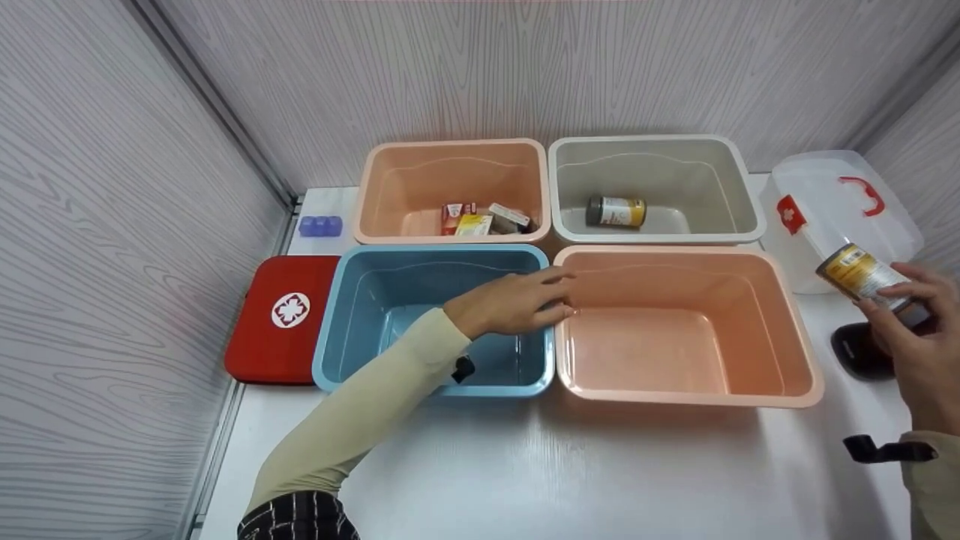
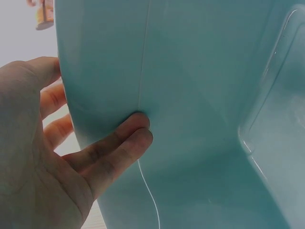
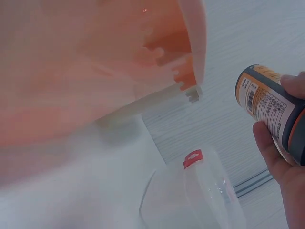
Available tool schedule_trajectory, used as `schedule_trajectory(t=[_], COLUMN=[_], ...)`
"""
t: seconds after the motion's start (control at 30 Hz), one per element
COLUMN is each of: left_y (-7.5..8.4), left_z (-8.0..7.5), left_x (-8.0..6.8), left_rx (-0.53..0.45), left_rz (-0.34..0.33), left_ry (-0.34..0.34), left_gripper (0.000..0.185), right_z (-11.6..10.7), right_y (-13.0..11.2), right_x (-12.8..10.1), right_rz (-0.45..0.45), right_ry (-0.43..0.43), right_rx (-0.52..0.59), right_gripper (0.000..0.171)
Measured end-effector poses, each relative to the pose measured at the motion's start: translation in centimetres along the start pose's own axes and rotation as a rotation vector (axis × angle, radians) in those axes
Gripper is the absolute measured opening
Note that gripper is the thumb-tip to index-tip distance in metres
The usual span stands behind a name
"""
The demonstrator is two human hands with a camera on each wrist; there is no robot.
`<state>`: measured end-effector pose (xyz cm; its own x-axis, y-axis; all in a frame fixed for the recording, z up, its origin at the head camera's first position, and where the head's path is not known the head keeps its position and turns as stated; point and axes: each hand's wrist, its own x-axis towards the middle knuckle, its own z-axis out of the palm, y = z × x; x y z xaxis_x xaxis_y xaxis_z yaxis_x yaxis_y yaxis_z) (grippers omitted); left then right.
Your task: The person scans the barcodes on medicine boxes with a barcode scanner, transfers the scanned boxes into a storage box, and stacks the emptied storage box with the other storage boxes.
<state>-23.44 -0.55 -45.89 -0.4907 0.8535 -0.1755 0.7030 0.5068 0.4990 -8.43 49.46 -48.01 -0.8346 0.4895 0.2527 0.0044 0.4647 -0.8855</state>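
My right hand [image 1: 922,330] grips a cylindrical jar [image 1: 862,277] with a yellow-and-white label and dark ends. In the right wrist view, the thumb and a finger lie on opposite sides of the jar [image 3: 274,107], whose label carries a barcode and a printed table. At the blue bin [image 1: 334,330], my left hand [image 1: 521,304] reaches across the right rim with its fingers loosely extended. The left wrist view has two fingertips [image 2: 138,126] against the blue bin's inner wall, while other fingers are beyond its edge.
A peach bin [image 1: 799,337] stands right of the blue one. Behind are another peach bin [image 1: 454,150] with small boxes [image 1: 474,224] and a grey bin [image 1: 645,142] with a similar jar [image 1: 616,212]. A red case [image 1: 259,330], purple pillbox [image 1: 320,226], clear first-aid box [image 1: 825,180] and black object [image 1: 859,352] flank them.
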Motion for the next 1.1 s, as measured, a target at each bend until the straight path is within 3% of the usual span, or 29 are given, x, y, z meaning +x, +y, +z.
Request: schedule_trajectory(t=[0.07,0.3,0.4,0.63,0.97,1.1], left_y=[0.1,0.3,0.3,0.1,0.2,0.1], left_z=[-0.1,-0.1,-0.1,-0.1,-0.1,0.0], left_x=[0.0,0.1,0.1,0.0,-0.1,0.0], left_rx=[0.006,0.000,-0.007,-0.007,-0.002,0.004], left_rz=[0.002,0.011,0.004,0.001,-0.002,-0.012], left_ry=[-0.002,-0.004,-0.004,-0.001,-0.003,-0.005], left_gripper=[0.041,0.041,0.043,0.041,0.041,0.042], right_z=[0.0,0.4,0.5,0.8,1.0,0.9], right_y=[0.6,3.4,4.5,6.3,7.8,8.2], right_x=[-0.4,-1.9,-2.5,-3.8,-5.4,-5.6], right_rz=[0.060,0.231,0.305,0.485,0.665,0.684], right_ry=[0.028,0.169,0.231,0.287,0.333,0.375], right_rx=[0.046,0.663,0.805,0.867,1.113,1.209], right_gripper=[0.030,0.038,0.050,0.066,0.059,0.057])
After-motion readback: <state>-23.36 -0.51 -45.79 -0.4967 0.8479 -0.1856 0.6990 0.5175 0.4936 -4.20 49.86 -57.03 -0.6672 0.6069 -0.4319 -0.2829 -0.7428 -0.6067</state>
